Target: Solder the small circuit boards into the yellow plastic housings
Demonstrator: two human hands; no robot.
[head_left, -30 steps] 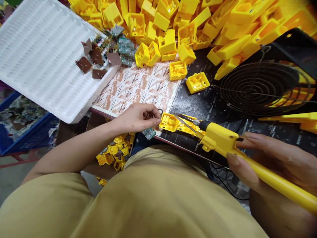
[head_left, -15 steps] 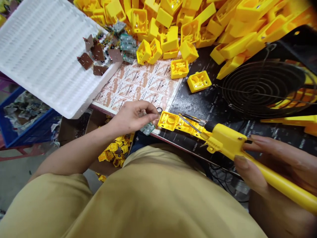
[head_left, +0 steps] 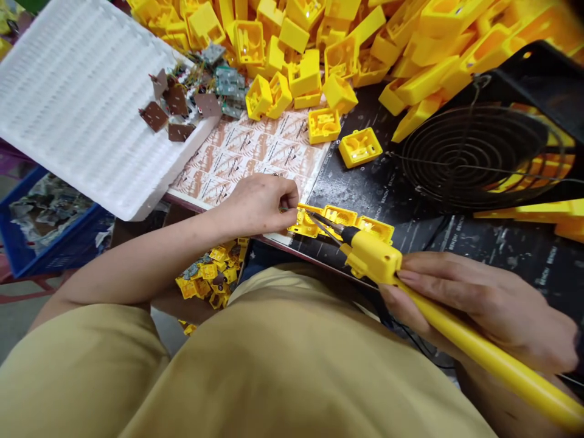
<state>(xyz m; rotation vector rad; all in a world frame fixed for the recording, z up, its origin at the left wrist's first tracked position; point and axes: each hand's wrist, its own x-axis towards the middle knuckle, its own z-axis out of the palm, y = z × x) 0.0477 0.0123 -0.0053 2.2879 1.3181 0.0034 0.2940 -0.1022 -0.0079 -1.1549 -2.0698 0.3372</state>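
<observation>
My right hand [head_left: 474, 298] grips a yellow soldering iron [head_left: 376, 255] with a long handle. Its metal tip and a thin feed tube reach into the leftmost of several small yellow plastic housings [head_left: 337, 217] lined up along the table edge. At that same housing my left hand [head_left: 264, 204] is closed in a pinch, its fingertips at the left rim beside the iron's tip. What the left fingers hold is too small and too covered to make out.
A heap of yellow housings [head_left: 303, 70] lies at the back. A black fan with a wire guard [head_left: 460, 161] stands at right. Brown and green circuit boards [head_left: 176, 100] rest by a white foam tray [head_left: 91, 109]. Below left are a blue crate [head_left: 55, 243] and a box of yellow parts [head_left: 212, 271].
The soldering iron has moved left, its tip now at the leftmost housing. My left hand has shifted slightly right; the round dark part and green board seen by it are now hidden.
</observation>
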